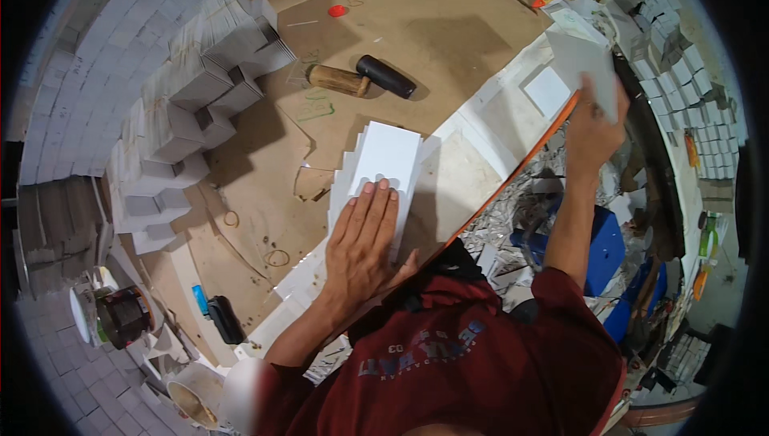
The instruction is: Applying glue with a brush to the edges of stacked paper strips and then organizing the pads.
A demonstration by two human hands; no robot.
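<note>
My left hand (360, 248) lies flat, fingers stretched out, on a small stack of white flat folded cartons (390, 150) near the table's front edge. The cartons are slightly fanned, with lower ones showing along the left side. Out to the right, my right hand (597, 127) is raised and blurred by motion. It grips a grey flat piece of card (583, 66) that stands up from the fingers. A white square piece (547, 91) lies on the pale strip of the table to the left of this hand.
A wooden mallet (340, 80) with a black grip (386, 75) lies mid-table. Tall rows of grey folded cartons (192, 79) stand at left. A black cutter (226, 320) sits at the front left. Paper scraps (529, 187) fill the space beyond the table's orange edge (513, 170).
</note>
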